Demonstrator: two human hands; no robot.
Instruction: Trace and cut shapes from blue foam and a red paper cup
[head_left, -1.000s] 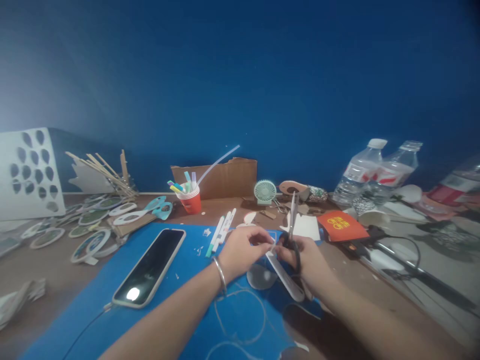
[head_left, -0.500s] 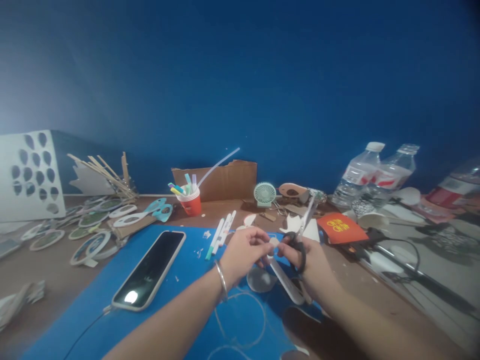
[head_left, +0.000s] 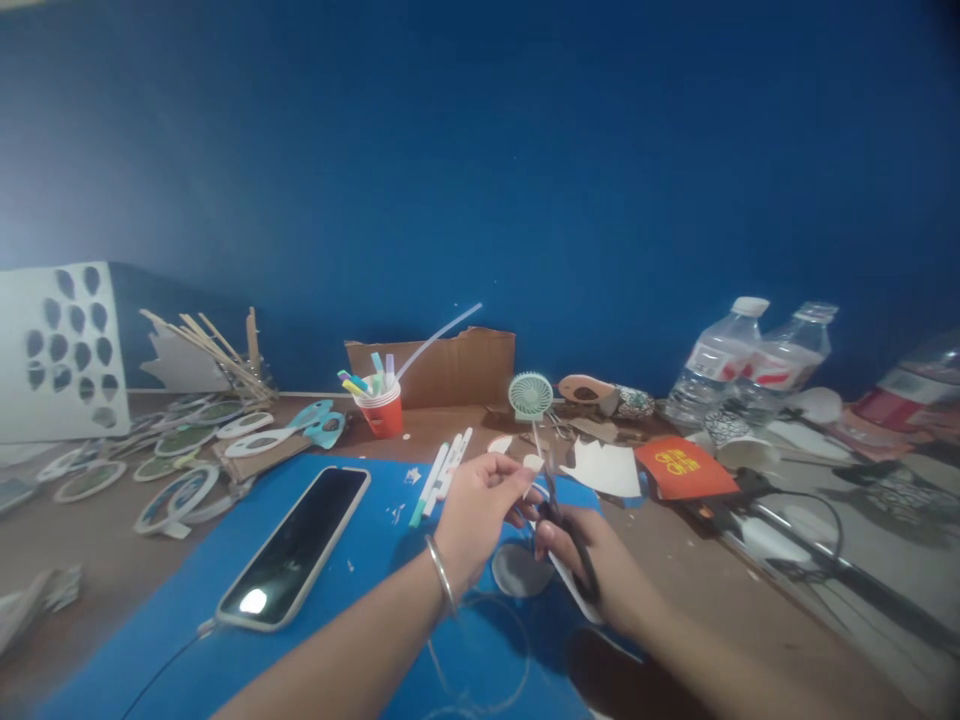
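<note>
Two hands | left hand (head_left: 480,500) pinches paper piece (head_left: 533,463) | right hand (head_left: 592,560) grips scissors (head_left: 559,505) | writing unreadable

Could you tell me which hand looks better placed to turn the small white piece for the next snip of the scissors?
Left, probably. The left hand pinches the small white piece at its fingertips, while the right hand is occupied gripping the scissors.

Both forearms are showing bare, no sleeves. Left wrist is wearing a thin silver bangle (head_left: 442,573). No rings or gloves visible.
</note>
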